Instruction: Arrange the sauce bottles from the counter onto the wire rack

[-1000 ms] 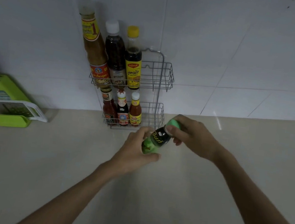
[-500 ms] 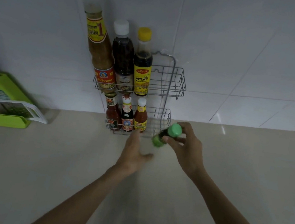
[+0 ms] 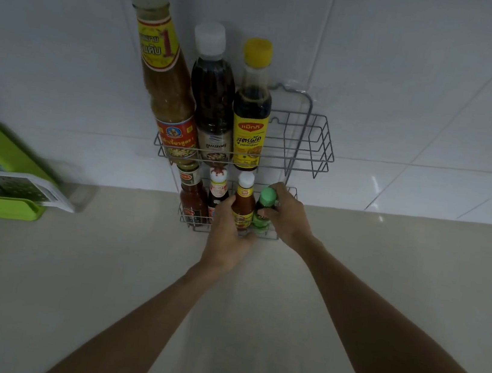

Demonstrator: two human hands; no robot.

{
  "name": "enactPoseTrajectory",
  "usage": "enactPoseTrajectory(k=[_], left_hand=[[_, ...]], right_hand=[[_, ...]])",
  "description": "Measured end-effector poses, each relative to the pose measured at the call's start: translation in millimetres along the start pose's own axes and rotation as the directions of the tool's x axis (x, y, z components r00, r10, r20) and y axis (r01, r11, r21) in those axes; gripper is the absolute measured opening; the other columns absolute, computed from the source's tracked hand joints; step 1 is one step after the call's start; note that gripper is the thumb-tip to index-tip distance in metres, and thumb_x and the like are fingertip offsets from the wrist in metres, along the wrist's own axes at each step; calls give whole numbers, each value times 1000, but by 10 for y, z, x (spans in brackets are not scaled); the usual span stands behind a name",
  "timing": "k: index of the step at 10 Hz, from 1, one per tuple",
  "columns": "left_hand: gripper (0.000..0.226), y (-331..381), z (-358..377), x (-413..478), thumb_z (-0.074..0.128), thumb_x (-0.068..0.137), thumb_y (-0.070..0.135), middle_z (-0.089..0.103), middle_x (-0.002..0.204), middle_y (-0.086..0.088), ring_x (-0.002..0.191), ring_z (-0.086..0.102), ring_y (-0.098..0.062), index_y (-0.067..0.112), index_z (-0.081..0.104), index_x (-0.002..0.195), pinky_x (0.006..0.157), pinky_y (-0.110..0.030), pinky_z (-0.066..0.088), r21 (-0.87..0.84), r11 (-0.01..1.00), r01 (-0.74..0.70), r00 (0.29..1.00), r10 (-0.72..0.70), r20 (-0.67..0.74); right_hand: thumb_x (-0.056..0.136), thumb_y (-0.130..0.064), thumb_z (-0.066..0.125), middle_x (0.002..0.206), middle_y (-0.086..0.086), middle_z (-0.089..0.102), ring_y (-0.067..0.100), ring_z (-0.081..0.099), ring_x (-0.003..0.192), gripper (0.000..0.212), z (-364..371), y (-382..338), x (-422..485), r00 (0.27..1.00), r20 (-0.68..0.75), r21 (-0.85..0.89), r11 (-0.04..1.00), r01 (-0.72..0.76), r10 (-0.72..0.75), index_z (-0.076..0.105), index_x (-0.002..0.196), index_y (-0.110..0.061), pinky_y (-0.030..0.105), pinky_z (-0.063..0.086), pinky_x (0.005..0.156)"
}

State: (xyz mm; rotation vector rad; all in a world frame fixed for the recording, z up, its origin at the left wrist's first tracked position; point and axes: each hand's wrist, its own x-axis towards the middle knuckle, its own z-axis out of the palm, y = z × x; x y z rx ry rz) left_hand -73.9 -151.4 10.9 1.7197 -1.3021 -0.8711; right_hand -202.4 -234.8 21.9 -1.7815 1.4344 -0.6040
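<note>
Now the green bottle [image 3: 262,215] is held by the right hand [image 3: 286,215] in the rack's [image 3: 313,151] low shelf. The red bottle [image 3: 242,206], gripped by the left hand [image 3: 225,234], could be knocked over if bumped.

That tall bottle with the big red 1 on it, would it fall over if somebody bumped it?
Probably fairly easily. The tall bottle towers far above the top basket of the rack, whose wire rim only catches its base. It already seems to lean left. It looks nearly full of sauce, so likely heavy, and the neighbouring white-capped bottle only props its right side.
</note>
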Motion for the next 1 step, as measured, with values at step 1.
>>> enactPoseTrajectory(k=[1], left_hand=[[77, -38, -6, -5, 73, 81, 9, 43, 142, -5, 129, 44, -16, 13, 30, 145, 110, -32, 38, -1, 1000, -4, 1000, 4, 2]], right_hand=[[80, -12, 71, 115, 13, 63, 34, 59, 107, 53, 33, 19, -50, 999, 25, -60, 998, -34, 36, 45, 126, -14, 39, 49, 85]])
